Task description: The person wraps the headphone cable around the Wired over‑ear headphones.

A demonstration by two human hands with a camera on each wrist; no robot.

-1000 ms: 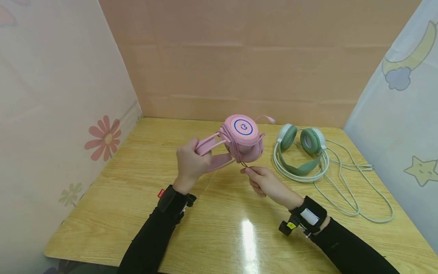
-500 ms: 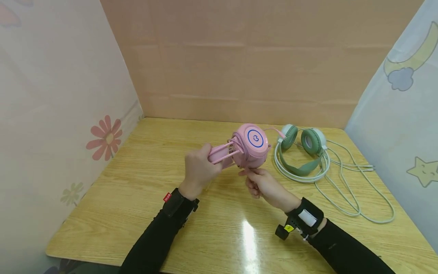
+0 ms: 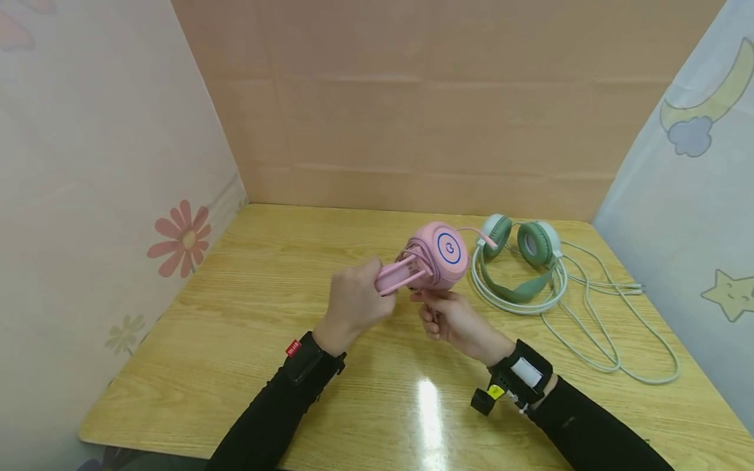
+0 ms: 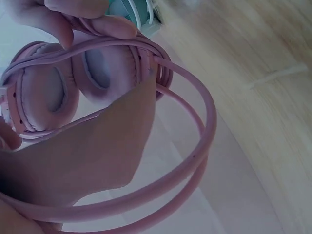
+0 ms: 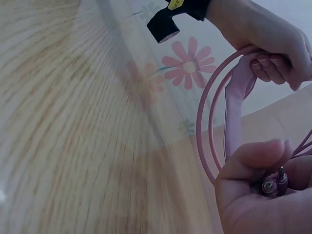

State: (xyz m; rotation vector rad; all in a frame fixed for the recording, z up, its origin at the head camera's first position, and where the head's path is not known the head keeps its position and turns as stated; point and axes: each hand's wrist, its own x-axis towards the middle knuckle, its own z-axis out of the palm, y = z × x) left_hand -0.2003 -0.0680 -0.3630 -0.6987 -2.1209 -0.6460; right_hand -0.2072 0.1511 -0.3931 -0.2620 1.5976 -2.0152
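Note:
Pink headphones are held above the table in the head view, one round ear cup facing up and to the right. My left hand grips them by the headband. Their pink cord is wound round both ear cups, as the left wrist view shows. Just below the cups is my right hand, its fingers curled round the cord's end. Two metal jack plugs poke out between those fingers in the right wrist view. A thin pink microphone boom sticks out at the far side.
Green and white headphones lie at the right on the wooden table. Their pale cable spreads in loops toward the table's right edge. A brown backdrop stands behind, with patterned cloth at both sides.
My left hand has brought the pink headphones right and lower, turning the cup's face rightward. My right hand has shifted slightly left, still holding the cord, and is closer to the cups.

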